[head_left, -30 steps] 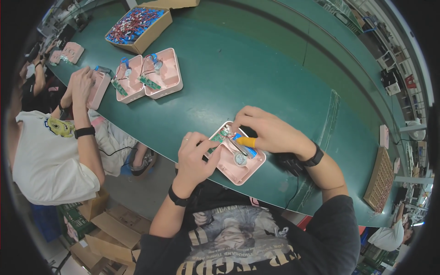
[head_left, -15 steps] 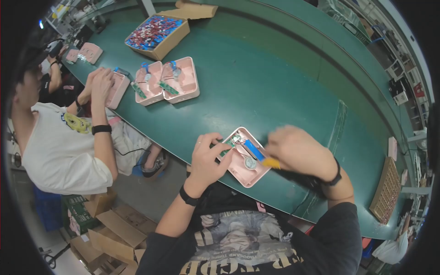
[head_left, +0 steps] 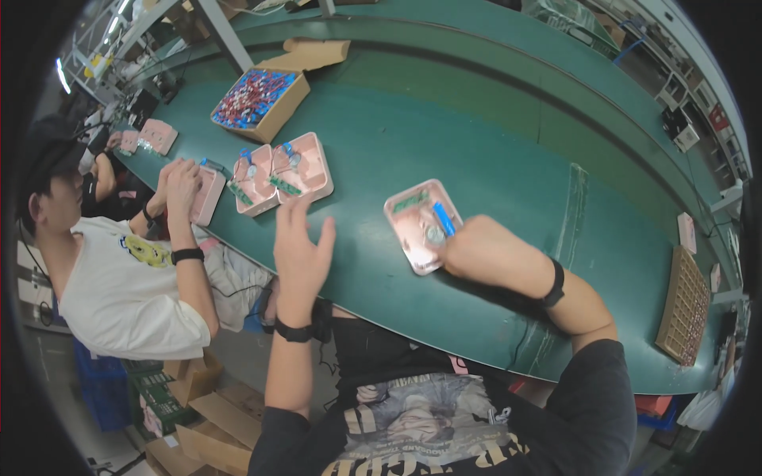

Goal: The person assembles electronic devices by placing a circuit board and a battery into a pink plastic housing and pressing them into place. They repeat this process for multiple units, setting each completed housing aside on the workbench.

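A shallow pink plastic case [head_left: 409, 244] lies open on the green table in front of me. Inside it are a green circuit board [head_left: 411, 202], a blue battery cell [head_left: 443, 219] and a round silver part [head_left: 435, 236]. My right hand [head_left: 494, 255] is closed at the case's right edge; its fingers are turned away, so what they hold is hidden. Spread-fingered and holding nothing, my left hand [head_left: 304, 250] hovers just on the near side of two more pink cases, the right one [head_left: 317, 176] and the left one [head_left: 256, 208], both with boards and blue-wired parts.
A cardboard box [head_left: 278, 107] of blue parts with red wires stands at the back left. On my left a co-worker's hands [head_left: 182, 186] work on another pink case [head_left: 208, 198]. A compartmented tray [head_left: 681, 309] sits at the far right. Cartons [head_left: 226, 428] lie on the floor.
My left hand has left the front case and moved left, toward the two other cases. The front case sits farther from me. A yellow piece by my right hand no longer shows.
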`<state>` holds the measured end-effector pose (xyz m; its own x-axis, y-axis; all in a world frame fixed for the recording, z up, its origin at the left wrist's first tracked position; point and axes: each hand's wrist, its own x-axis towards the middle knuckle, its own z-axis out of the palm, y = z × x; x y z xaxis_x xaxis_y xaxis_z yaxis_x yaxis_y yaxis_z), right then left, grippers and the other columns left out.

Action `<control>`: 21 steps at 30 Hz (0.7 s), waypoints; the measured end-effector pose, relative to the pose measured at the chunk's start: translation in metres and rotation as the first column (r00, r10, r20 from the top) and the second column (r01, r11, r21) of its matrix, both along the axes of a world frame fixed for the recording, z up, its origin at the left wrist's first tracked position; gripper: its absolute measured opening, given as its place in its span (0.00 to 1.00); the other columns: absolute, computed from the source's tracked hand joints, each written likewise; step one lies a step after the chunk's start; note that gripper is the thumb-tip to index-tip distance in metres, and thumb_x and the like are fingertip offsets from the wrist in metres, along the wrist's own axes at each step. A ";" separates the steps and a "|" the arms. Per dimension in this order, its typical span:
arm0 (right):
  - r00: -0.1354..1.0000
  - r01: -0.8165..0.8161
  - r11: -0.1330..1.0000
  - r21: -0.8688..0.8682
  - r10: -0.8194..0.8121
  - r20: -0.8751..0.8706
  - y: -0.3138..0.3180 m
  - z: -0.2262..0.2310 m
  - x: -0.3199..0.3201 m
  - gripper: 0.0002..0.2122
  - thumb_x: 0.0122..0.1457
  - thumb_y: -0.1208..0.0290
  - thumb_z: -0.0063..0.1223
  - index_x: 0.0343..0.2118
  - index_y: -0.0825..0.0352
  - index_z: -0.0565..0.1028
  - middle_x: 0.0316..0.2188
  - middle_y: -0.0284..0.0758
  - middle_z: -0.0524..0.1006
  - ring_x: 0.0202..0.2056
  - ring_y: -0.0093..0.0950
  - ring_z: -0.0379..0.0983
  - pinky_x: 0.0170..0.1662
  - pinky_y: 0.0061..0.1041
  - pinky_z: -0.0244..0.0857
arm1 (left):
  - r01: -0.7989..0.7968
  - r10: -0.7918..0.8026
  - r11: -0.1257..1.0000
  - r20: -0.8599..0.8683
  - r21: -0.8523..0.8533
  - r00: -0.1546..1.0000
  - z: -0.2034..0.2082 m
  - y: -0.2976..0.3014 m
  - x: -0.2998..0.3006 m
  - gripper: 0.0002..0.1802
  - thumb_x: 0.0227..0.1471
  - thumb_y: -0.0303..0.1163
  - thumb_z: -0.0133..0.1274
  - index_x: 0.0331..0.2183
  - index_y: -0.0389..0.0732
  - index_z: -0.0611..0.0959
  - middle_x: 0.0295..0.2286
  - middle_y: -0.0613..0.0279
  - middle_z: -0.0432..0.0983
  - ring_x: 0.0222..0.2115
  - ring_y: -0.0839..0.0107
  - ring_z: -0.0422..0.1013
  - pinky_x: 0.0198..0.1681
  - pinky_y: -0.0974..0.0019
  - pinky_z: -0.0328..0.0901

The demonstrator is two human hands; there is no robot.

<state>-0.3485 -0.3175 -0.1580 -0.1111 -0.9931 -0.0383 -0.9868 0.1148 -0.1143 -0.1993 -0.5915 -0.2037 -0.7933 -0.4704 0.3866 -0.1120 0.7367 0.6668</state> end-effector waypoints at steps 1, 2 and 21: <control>0.998 0.061 0.998 0.022 -0.060 -0.030 -0.001 0.004 -0.012 0.06 0.53 0.69 0.60 0.23 0.64 0.81 0.18 0.40 0.78 0.22 0.41 0.79 0.27 0.39 0.73 | -0.102 0.101 0.995 0.089 0.005 0.991 0.004 -0.006 -0.003 0.25 0.56 0.34 0.64 0.53 0.36 0.80 0.51 0.45 0.74 0.49 0.45 0.73 0.53 0.50 0.70; 0.991 0.123 0.992 0.042 -0.120 -0.060 -0.002 0.007 -0.023 0.06 0.52 0.68 0.61 0.23 0.63 0.82 0.19 0.41 0.79 0.23 0.42 0.80 0.27 0.40 0.73 | -0.093 0.093 0.996 0.078 0.004 0.993 -0.001 -0.013 -0.005 0.25 0.56 0.34 0.64 0.53 0.36 0.80 0.51 0.45 0.74 0.49 0.45 0.73 0.53 0.50 0.70; 0.644 0.730 0.583 -0.356 -0.762 0.073 0.050 -0.036 -0.177 0.17 0.63 0.66 0.61 0.51 0.67 0.80 0.39 0.49 0.84 0.41 0.47 0.82 0.47 0.42 0.76 | 0.321 -0.309 0.937 0.103 -0.135 0.946 -0.009 0.041 0.024 0.15 0.50 0.27 0.68 0.38 0.38 0.80 0.48 0.50 0.77 0.49 0.46 0.72 0.54 0.51 0.68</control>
<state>-0.5259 -0.2673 -0.1943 -0.8056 -0.5049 0.3098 -0.5773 0.7864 -0.2195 -0.1750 -0.5509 -0.2130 -0.9223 -0.1341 0.3625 0.0935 0.8326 0.5459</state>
